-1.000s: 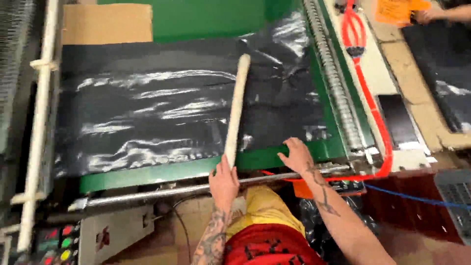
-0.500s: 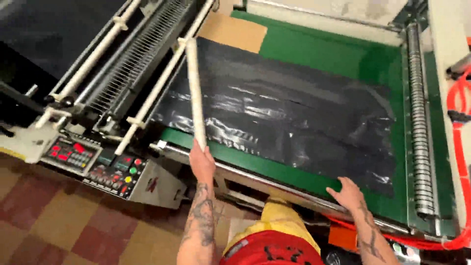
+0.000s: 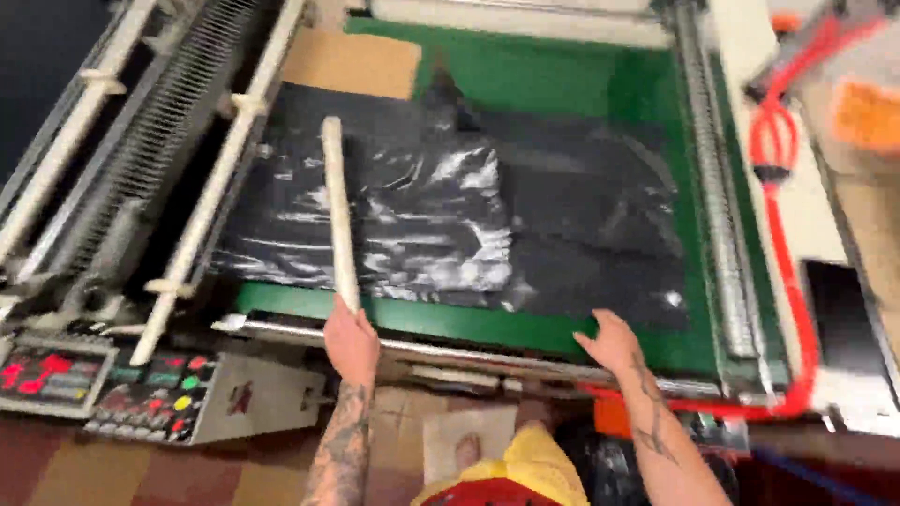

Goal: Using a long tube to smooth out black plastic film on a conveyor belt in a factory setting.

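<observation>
a control panel (image 3: 141, 389) with coloured buttons is seen near left, a red hose (image 3: 783, 234) at right. black plastic sheets (image 3: 450, 225) are spread on the green table (image 3: 562, 75). the left hand (image 3: 352, 339) is clamped on a pale wooden stick (image 3: 338, 211) laid over the sheets; the right hand (image 3: 614, 342) is pressed flat, fingers apart, on the near edge.

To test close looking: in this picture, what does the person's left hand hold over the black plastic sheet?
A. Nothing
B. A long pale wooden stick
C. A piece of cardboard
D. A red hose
B: the left hand grips the near end of a long pale wooden stick that lies over the black plastic sheet.
</observation>
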